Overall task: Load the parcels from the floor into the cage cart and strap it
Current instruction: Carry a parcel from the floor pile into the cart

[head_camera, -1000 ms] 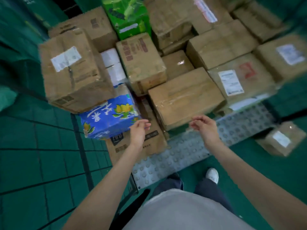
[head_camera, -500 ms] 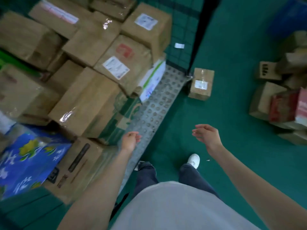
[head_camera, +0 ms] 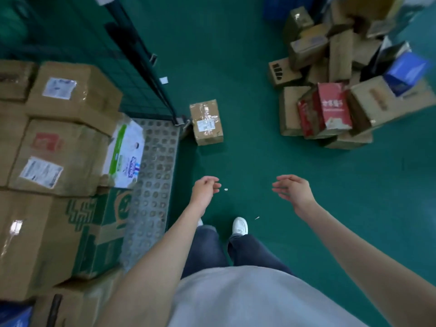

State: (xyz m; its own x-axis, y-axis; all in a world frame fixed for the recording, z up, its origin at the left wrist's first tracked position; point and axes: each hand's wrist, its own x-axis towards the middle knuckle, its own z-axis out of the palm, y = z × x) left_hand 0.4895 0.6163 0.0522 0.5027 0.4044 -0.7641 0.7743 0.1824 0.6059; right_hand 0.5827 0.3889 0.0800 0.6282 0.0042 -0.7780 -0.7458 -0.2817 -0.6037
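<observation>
While both hands hang empty over the green floor (head_camera: 236, 55) in the lower middle of the frame, the nearest loose parcel, a small taped carton (head_camera: 207, 122) with a white label, lies on the floor above them, well apart from either grip. The left hand (head_camera: 204, 190) has its fingers loosely curled with nothing in them; the right hand (head_camera: 292, 188) is relaxed, fingers nearly straight and pointing toward the left hand, also holding nothing.

That small carton sits just beside the corner post of the cage cart (head_camera: 141, 74), whose dark mesh wall runs up toward the upper left. On the cart's studded metal floor (head_camera: 153, 185), along the left edge of the frame, loaded boxes are stacked: brown cartons with white shipping labels (head_camera: 68, 147), a white carton with green and blue print (head_camera: 126, 154), and a green-printed carton (head_camera: 103, 232) below it.

In the upper right, a heap of parcels (head_camera: 342, 74) lies on the floor, far from both hands; a red box (head_camera: 330, 109) and a blue box (head_camera: 405, 72) show among the brown ones.

Motion blur smears the heap and every label, so no print is readable. The stacked boxes are cut off by the left edge, the heap by the top and right edges. One white shoe (head_camera: 240, 226) shows; the other is mostly hidden behind the left forearm.
</observation>
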